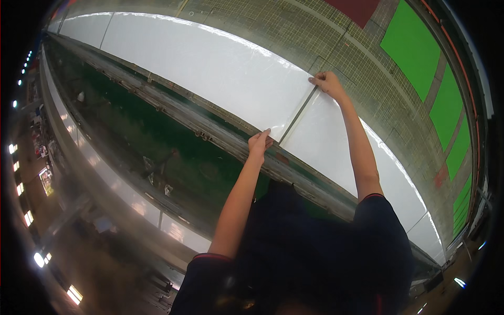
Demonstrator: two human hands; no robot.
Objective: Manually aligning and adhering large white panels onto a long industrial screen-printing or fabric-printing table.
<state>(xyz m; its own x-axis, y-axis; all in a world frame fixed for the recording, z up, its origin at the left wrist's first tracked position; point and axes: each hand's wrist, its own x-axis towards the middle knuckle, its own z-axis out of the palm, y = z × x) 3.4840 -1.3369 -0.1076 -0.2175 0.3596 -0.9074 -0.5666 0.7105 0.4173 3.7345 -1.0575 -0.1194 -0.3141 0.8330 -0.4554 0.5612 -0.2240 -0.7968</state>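
Note:
A glossy white panel (210, 63) lies along the long bed in front of me, with a narrow gap separating it from another white panel (341, 147) to its right. My left hand (260, 142) pinches the near corner of the left-hand panel, just beside the gap. Up at that panel's far corner, my right hand (323, 82) grips the edge between thumb and fingers. Both forearms reach in from the lower edge, in short dark sleeves.
Beyond the panels is a gridded surface (283, 26) with green sheets (409, 47) and a dark red sheet. A metal rail (173, 113) runs along the near edge, above a green floor (194, 168). Another long white-topped bed (121, 184) curves along the left.

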